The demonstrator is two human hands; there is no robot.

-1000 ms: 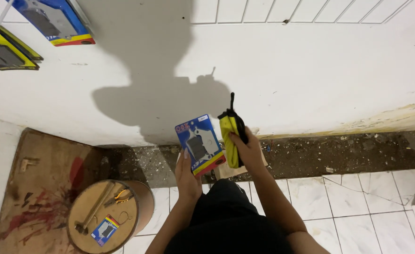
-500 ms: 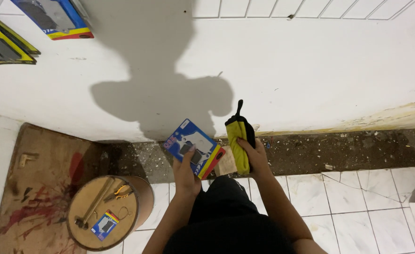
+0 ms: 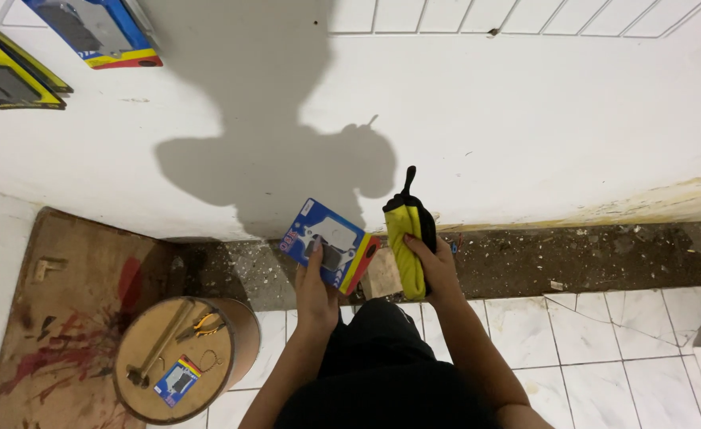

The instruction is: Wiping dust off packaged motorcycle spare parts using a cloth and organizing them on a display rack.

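Note:
My left hand [image 3: 315,287] grips a blue card package [image 3: 330,245] with a clear blister holding a grey part; the package is tilted, its red and yellow edge to the lower right. My right hand [image 3: 432,267] is closed around a yellow and black package [image 3: 405,238] held edge-on and upright, a black hanging tab at its top. Both are held in front of a white wall [image 3: 525,119], above a strip of dirty bare floor [image 3: 573,254]. My dark-clothed lap fills the bottom of the view.
A round wooden stool [image 3: 182,357] at lower left carries a hammer [image 3: 158,343], pliers [image 3: 201,323] and a small blue package [image 3: 177,380]. A stained wooden board [image 3: 65,302] lies left of it. Similar blue [image 3: 100,30] and yellow [image 3: 13,75] packages hang on the wall, upper left. White floor tiles [image 3: 604,342] at right.
My left hand has tilted the blue package and moved it leftward, away from the yellow package. The right hand has kept the yellow package upright, shifting slightly.

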